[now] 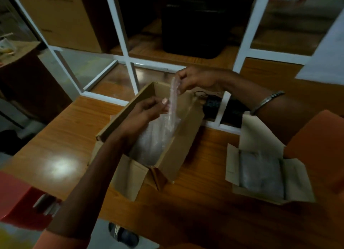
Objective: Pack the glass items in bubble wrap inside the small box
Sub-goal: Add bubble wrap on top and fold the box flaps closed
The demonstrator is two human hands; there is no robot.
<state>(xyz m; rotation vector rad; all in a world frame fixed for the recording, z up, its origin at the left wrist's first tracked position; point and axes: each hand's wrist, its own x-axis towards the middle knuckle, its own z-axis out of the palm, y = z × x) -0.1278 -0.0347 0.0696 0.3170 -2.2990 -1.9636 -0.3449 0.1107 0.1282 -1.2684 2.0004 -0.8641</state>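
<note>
A small open cardboard box (178,140) lies on the wooden table, its flaps spread. Clear bubble wrap (158,135) fills its inside and rises in a strip above the rim. My left hand (147,110) pinches the strip just over the box. Higher up, my right hand (197,80) grips the top end of the same strip and holds it taut. Whether a glass item sits inside the wrap cannot be made out. A second open box (232,170) at the right holds a grey wrapped bundle (260,172).
The wooden table (65,137) has a white-framed glass partition (130,69) along its far edge. A black device with cables (212,107) lies behind the first box. A red object (20,202) sits at the near left corner. A sandal (123,236) lies on the floor.
</note>
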